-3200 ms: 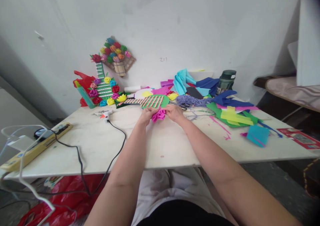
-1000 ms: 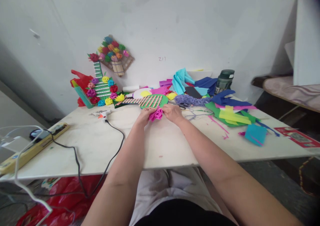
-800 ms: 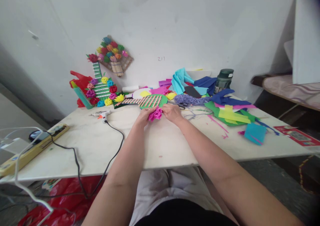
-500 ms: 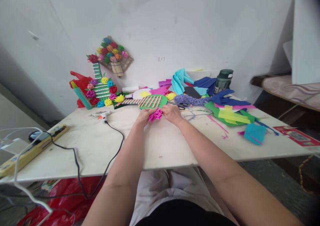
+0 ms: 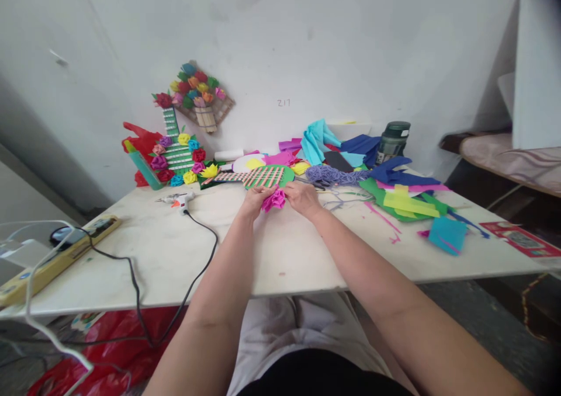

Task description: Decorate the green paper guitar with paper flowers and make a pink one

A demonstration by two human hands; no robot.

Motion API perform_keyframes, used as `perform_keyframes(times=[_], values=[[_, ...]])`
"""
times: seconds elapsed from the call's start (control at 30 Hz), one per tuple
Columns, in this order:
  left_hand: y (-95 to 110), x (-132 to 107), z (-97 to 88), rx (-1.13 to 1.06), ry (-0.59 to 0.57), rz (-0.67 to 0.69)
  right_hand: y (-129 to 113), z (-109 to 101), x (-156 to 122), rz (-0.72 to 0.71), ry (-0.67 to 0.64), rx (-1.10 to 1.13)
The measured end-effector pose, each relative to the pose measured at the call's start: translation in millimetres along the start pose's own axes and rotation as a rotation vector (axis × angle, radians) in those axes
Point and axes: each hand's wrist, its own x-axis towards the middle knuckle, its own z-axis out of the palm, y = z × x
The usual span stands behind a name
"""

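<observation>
A bright pink crepe-paper flower (image 5: 274, 201) is held between my hands over the front-middle of the table. My left hand (image 5: 254, 202) pinches its left side, fingers closed. On its right, my right hand (image 5: 302, 197) is closed too, thumb and fingers gripping the paper edge. Just behind the hands lies a green guitar-shaped board (image 5: 288, 177) with a lattice of thin sticks. A yellow paper flower (image 5: 209, 171) sits near the tip of its neck.
A glue gun (image 5: 183, 202) with a black cord lies left, near a yellow power strip (image 5: 105, 225). A flower-covered stand (image 5: 180, 161) rises behind it. Purple yarn (image 5: 337, 176), crepe-paper scraps (image 5: 403, 203) and a dark bottle (image 5: 393, 142) occupy the back right.
Both hands stay in nearly the same place with the pink flower between them. Its petals look slightly shifted; nothing else has visibly moved.
</observation>
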Motion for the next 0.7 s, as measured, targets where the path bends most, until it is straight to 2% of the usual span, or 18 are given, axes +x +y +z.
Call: perform_keyframes(times=[0.1,0.27,0.43,0.7], values=[[0.3,-0.5,0.2,-0.038,-0.028,0.017,1.5,-1.4,1.1,0.016,0.010,0.004],[3.0,-1.6,-2.7,-0.138,-0.097,-0.042,4.7,-1.2,2.4,0.021,0.035,0.038],[6.1,-5.2,-4.6,-0.118,-0.175,-0.064,6.9,1.1,2.6,0.035,0.056,0.056],[6.4,-4.9,-5.2,-0.076,-0.184,-0.042,10.5,2.3,2.3,0.027,0.079,0.073]])
